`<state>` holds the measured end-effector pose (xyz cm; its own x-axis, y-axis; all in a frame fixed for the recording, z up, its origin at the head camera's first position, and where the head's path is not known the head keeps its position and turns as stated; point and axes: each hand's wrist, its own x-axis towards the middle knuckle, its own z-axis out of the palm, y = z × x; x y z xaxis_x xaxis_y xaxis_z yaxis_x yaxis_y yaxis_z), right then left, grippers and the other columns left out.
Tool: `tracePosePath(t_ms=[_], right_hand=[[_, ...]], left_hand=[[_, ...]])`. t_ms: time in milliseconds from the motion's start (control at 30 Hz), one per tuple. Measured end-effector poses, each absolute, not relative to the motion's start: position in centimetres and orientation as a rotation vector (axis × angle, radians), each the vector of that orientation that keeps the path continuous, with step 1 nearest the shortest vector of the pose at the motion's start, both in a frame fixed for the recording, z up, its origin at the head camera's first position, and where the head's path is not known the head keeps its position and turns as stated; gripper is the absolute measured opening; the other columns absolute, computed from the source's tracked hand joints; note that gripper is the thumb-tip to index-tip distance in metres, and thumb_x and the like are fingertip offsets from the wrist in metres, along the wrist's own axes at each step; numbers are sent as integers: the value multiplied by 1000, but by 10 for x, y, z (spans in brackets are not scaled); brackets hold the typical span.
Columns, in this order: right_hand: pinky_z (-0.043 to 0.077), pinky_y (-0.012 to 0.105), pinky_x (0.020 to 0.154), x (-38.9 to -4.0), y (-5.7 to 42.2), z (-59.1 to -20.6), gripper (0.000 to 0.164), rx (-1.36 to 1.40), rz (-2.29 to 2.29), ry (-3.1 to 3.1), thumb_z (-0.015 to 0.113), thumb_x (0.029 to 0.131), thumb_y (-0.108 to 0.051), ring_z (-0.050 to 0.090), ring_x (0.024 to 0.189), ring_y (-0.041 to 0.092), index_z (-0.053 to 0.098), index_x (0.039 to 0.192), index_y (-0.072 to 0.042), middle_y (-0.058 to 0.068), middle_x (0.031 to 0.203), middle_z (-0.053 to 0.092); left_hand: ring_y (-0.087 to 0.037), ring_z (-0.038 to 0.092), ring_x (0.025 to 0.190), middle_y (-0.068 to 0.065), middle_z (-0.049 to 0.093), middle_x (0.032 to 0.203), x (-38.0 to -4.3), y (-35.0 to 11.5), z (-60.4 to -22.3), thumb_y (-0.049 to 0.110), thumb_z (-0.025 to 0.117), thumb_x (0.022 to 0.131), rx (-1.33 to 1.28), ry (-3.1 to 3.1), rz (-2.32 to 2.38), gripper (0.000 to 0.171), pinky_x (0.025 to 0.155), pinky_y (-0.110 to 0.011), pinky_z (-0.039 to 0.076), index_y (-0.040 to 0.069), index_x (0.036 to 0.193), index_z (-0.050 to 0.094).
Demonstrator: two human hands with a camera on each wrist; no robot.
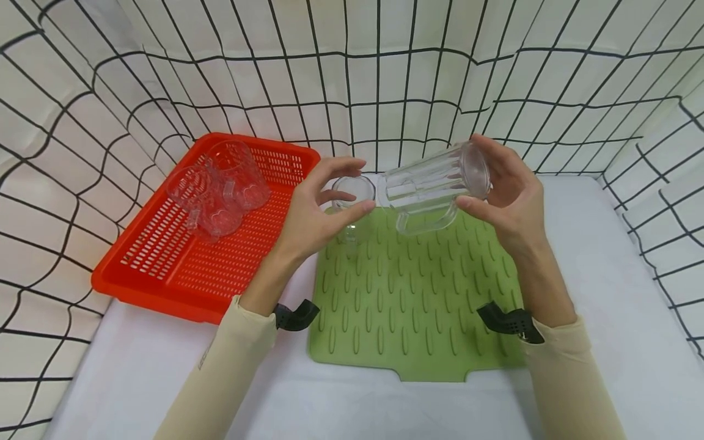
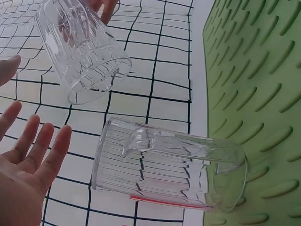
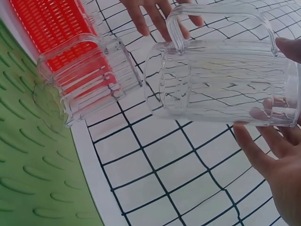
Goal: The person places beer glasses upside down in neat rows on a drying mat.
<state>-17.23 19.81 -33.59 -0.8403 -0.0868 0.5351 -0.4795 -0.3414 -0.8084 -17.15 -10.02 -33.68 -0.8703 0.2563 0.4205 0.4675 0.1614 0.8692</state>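
The person in front of me grips a clear glass mug (image 1: pixel 420 183) in the right hand (image 1: pixel 514 201), thumb on the near side and fingers on the far side of the base end. The mug is held off the table (image 1: pixel 330 406), tilted onto its side, with its mouth toward the left and slightly down and its handle toward the person. The left hand (image 1: pixel 316 211) is open and holds nothing; its fingers are extended and spread just beside a second mug (image 2: pixel 160 165). That mug stands upside down, mouth on the ribbed green mat (image 1: pixel 412 342), near the far left corner. To the left of the mat, a perforated red basket (image 1: pixel 151 300) contains two more clear mugs (image 1: pixel 242 174). Both wrists carry black mounts (image 1: pixel 297 316) at the cuffs of beige sleeves (image 1: pixel 211 376). A black grid (image 1: pixel 377 79) encloses the work area on the far side and both flanks.
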Motion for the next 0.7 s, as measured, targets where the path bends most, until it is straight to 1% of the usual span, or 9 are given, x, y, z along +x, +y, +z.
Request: tracePosePath(t_ms=[100, 200, 367, 567, 700], right_hand=[[56, 27, 100, -173, 198, -338, 78, 728, 2222, -1677, 66, 68, 27, 61, 126, 24, 57, 142, 4, 11, 136, 67], [55, 28, 100, -175, 198, -339, 77, 712, 2170, -1744, 70, 69, 25, 62, 126, 23, 57, 142, 3, 10, 136, 67], [55, 27, 99, -178, 198, -342, 77, 681, 2120, -1854, 74, 70, 23, 62, 125, 21, 57, 143, 2, 8, 137, 65], [55, 25, 101, -180, 198, -348, 80, 613, 2100, -1953, 72, 70, 26, 61, 126, 22, 57, 144, -1, 8, 139, 63], [55, 25, 100, -181, 198, -352, 81, 580, 2068, -2018, 72, 71, 26, 62, 125, 20, 56, 145, -2, 6, 139, 64]], left_hand=[[-17, 59, 127, -6, 64, 138, -167, -103, -341, 9, 82, 86, -700, -2256, -1778, 56, 93, -34, 60, 10, 138, 62], [-14, 59, 125, -6, 64, 137, -163, -104, -345, 9, 82, 86, -690, -2252, -1758, 54, 90, -31, 60, 10, 137, 63], [-14, 58, 124, -6, 65, 136, -157, -107, -351, 10, 82, 86, -677, -2243, -1725, 52, 87, -29, 60, 11, 134, 64], [-14, 59, 123, -7, 66, 135, -149, -110, -356, 7, 82, 85, -664, -2240, -1747, 51, 87, -32, 59, 11, 134, 65], [-14, 60, 123, -7, 67, 135, -143, -113, -361, 9, 83, 84, -616, -2288, -1749, 53, 87, -28, 58, 11, 134, 65]])
